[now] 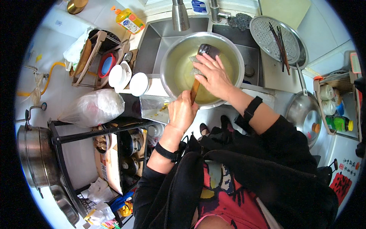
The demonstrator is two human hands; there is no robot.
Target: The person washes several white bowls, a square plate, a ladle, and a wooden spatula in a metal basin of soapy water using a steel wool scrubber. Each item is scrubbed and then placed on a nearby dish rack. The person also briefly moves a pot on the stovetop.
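A large metal basin with yellowish, cloudy liquid rests over the double sink. My left hand grips the wooden handle of a dark-headed spatula or ladle at the basin's near rim; the tool's head lies over the liquid. My right hand presses a greyish scrubbing pad against the tool, fingers spread towards its dark head. The pad is partly hidden under the fingers. Above the basin's far side hangs the metal faucet spout.
An orange dish soap bottle stands left of the sink. White dishes sit at the counter's left edge. On the right, dark chopsticks lie on a perforated steamer plate; dark steel wool sits behind the sink.
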